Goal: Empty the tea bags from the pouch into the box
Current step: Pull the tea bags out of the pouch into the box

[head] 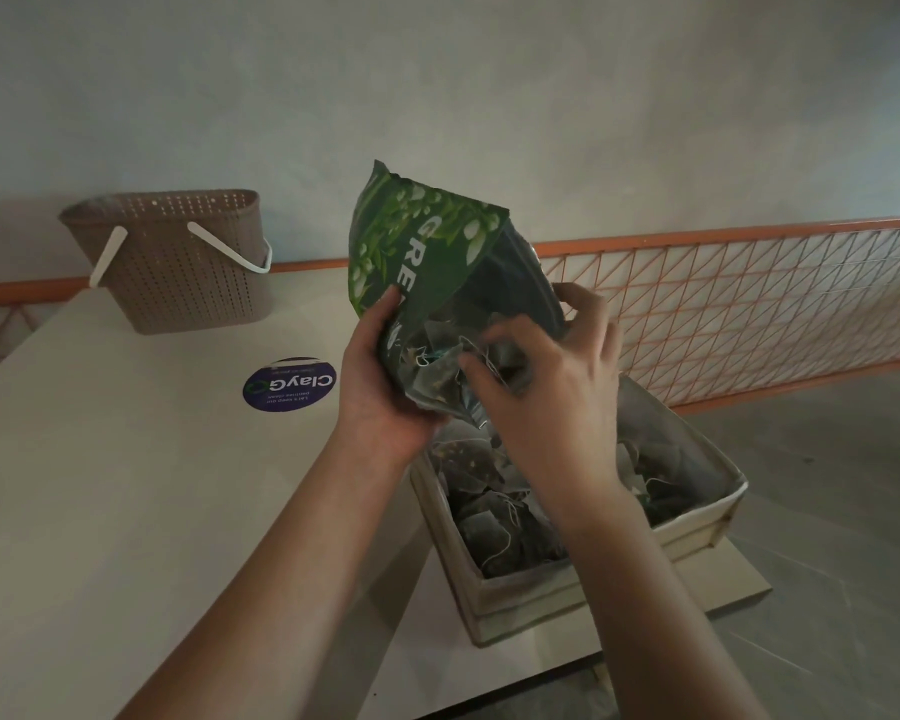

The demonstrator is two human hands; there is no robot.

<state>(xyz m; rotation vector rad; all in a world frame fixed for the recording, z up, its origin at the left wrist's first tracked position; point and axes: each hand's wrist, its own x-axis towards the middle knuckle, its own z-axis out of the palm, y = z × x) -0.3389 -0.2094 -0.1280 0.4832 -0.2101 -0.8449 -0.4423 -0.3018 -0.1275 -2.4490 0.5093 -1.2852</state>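
The green pouch point(437, 283) hangs mouth-down over the box point(588, 579) on the desk point(126, 485), held by the left hand point(380, 387) in a curled grip, while the right hand point(546, 392) pinches at tea bags point(437, 376) jammed in the opening. Best to keep the mouth above the box and tease the tangled strings loose gently.

In dim light, a pale counter point(126, 485) stands against a plain grey-white wall point(437, 85), bearing a perforated brown basket point(178, 272) with a white handle and a round dark-blue sticker point(289, 383), while an orange wire-mesh railing point(749, 304) runs along the wall above a grey floor point(827, 485).
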